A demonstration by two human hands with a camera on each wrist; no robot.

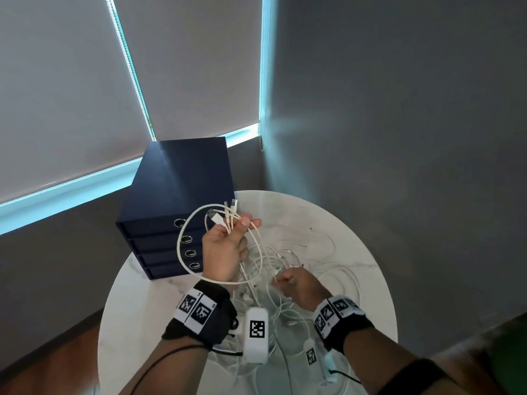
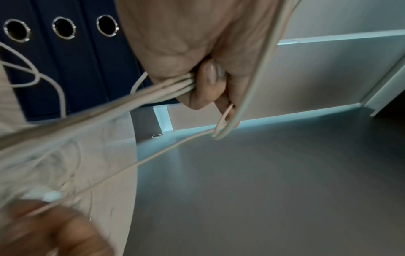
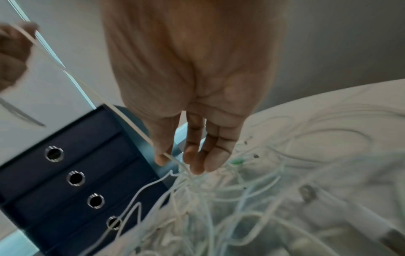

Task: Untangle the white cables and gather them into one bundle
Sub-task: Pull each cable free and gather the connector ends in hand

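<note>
My left hand [image 1: 228,246] is raised above the table and grips a bunch of white cables [image 1: 228,223]. Their USB plugs [image 1: 225,210] stick up past the thumb. One thicker cable loop [image 1: 179,246] hangs round the wrist. The left wrist view shows curled fingers [image 2: 210,83] clamping several strands [image 2: 166,90]. My right hand [image 1: 296,286] is lower, above the cable tangle [image 1: 285,259] on the table. In the right wrist view its fingers [image 3: 197,155] point down, fairly straight, into the tangle [image 3: 219,199]. A taut strand [image 3: 131,119] from the left hand runs past the thumb.
The round white marble table [image 1: 359,252] stands in a corner between grey walls. A dark blue drawer box [image 1: 176,189] with ring pulls sits at its back left edge, close to the left hand. More loose cable loops [image 1: 342,275] lie to the right.
</note>
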